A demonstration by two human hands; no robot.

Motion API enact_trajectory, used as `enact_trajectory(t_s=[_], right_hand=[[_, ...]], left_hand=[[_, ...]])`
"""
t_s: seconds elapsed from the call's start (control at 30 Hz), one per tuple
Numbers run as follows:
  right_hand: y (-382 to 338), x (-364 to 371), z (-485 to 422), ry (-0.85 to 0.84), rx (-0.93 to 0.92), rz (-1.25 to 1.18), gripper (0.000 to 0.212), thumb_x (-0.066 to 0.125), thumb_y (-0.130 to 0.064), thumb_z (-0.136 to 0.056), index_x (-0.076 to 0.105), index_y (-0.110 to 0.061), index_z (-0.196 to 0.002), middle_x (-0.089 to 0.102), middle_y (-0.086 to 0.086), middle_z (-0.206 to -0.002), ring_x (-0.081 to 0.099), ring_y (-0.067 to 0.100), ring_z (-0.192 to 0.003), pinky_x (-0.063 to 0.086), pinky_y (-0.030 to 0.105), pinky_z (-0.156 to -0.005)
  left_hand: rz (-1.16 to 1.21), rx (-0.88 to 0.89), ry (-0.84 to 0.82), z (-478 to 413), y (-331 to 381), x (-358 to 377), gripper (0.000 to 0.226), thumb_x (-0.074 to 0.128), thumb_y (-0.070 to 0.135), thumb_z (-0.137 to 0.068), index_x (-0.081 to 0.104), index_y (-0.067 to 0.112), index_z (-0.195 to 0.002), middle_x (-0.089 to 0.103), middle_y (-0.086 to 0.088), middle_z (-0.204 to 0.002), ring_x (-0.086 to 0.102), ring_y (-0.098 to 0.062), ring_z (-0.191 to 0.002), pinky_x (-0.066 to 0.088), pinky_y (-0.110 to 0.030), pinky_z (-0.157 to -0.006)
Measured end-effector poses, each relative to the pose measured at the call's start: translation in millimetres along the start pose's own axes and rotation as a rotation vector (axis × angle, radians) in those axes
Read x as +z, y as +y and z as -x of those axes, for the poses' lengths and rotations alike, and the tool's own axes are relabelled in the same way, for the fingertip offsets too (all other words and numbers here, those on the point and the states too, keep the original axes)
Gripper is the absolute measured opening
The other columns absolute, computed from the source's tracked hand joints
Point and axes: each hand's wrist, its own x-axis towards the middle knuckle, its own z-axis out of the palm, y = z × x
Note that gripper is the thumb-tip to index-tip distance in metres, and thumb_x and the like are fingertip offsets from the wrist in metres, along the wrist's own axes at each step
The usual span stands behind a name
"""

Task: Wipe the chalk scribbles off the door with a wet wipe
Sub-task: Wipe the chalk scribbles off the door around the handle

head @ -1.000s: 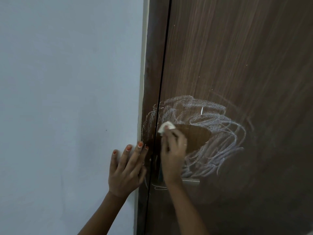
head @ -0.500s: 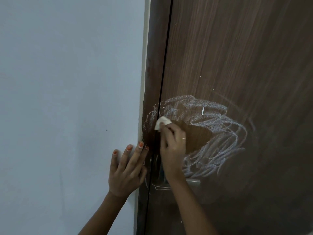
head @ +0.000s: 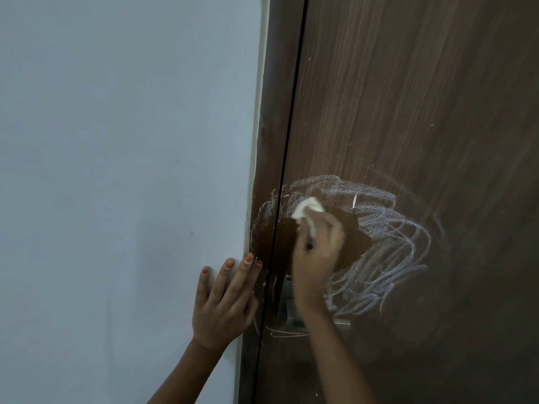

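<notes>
Chalk (head: 388, 255) rings a dark wet cleaned patch (head: 353, 243) on door (head: 423, 112), mid-height, spilling onto frame (head: 271, 141). Right hand (head: 316, 258) pinches wipe (head: 307, 211) against the top of the patch. Left hand (head: 226, 298) flat, fingers spread, on wall (head: 116, 141), holding nothing. Risk: small bunched wipe loads up, smears chalk; crack by frame gets missed.

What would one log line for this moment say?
step: wiping | right hand: presses wet wipe on door | left hand: flat on wall | chalk scribbles: partly cleared
</notes>
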Motion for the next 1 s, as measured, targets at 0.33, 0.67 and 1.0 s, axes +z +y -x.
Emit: enact_trajectory(t_s=[0.33, 0.67, 1.0], right_hand=[[22.1, -15.7, 6.8, -0.136, -0.195, 0.111, 0.024, 0.057, -0.008, -0.083, 0.066, 0.0, -0.104, 0.063, 0.018, -0.1, 0.046, 0.013, -0.095, 0.044, 0.018, -0.084], [9.3, -6.7, 25.3, -0.454, -0.541, 0.198, 0.04, 0.073, -0.002, -0.07, 0.065, 0.002, -0.108, 0.069, 0.016, -0.1, 0.066, 0.026, -0.091, 0.056, 0.032, -0.079], [-8.1, 0.7, -15.1, -0.245, -0.364, 0.121, 0.026, 0.059, -0.002, -0.083, 0.066, 0.0, -0.107, 0.065, 0.018, -0.097, 0.044, 0.017, -0.093, 0.045, 0.021, -0.074]], left_hand=[[0.047, -0.019, 0.011, -0.4, -0.9, 1.6, 0.057, 0.033, 0.027, -0.095, 0.02, 0.014, -0.149, 0.012, -0.007, -0.157, 0.011, -0.022, -0.144, 0.008, -0.044, -0.117], [0.07, -0.092, 0.044, -6.5, 0.4, -3.3, 0.061, 0.032, 0.025, -0.097, 0.01, 0.004, -0.149, 0.004, -0.012, -0.157, 0.008, -0.023, -0.144, 0.01, -0.038, -0.117], [0.054, -0.105, 0.008, -13.1, 2.7, -7.2, 0.065, 0.036, 0.025, -0.093, 0.008, 0.004, -0.149, 0.001, -0.011, -0.157, 0.004, -0.023, -0.144, 0.007, -0.039, -0.117]])
